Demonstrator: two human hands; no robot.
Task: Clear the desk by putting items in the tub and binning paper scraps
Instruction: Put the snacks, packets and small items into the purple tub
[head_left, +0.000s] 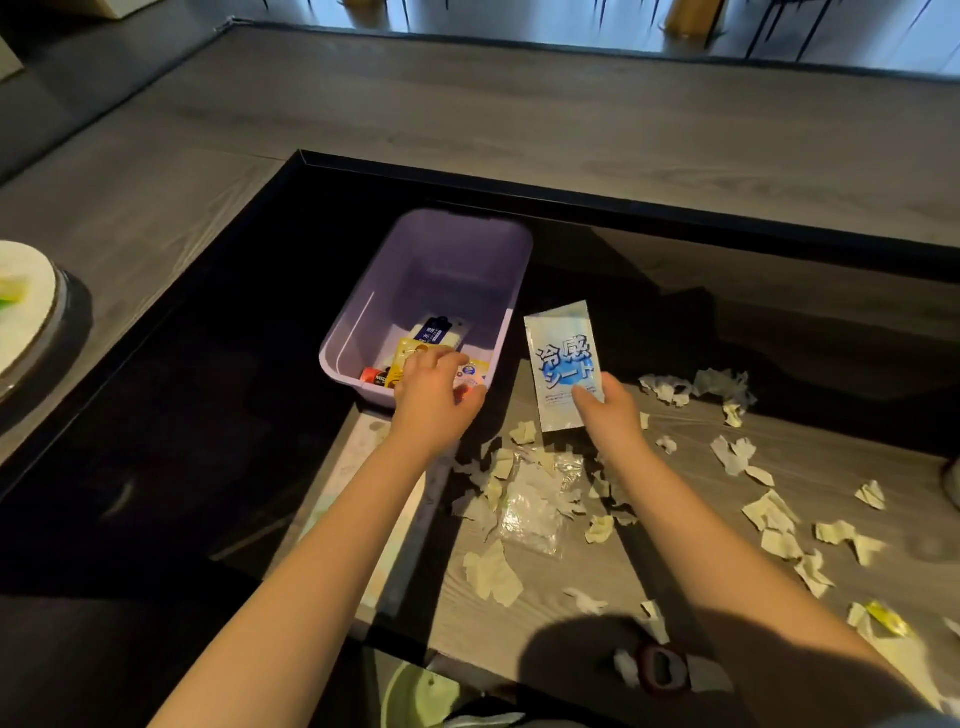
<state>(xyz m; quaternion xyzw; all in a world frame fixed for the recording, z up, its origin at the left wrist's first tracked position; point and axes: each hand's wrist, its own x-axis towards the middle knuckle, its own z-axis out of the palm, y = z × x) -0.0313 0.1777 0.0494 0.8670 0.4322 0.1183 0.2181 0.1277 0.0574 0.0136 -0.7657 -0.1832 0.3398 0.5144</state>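
A purple tub (363, 312) stands on the dark surface left of the desk and holds several packets, among them a yellow one (402, 358) and a white-and-blue one (434, 332). My left hand (434, 395) hovers over the tub's near rim, its thumb and fingers pinching a small white, blue and pink packet (471, 375). To the right of the tub, my right hand (605, 410) pinches the lower edge of a blue-and-white pouch (561, 358) and holds it upright above the desk. Several torn paper scraps (491, 571) litter the wooden desk (545, 613).
A crumpled clear plastic bag (530, 512) lies among the scraps between my forearms. A red ring-shaped tool (665, 667) sits near the desk's front edge. A bin with green lining (415, 696) shows below the desk. A plate (26, 306) stands at far left.
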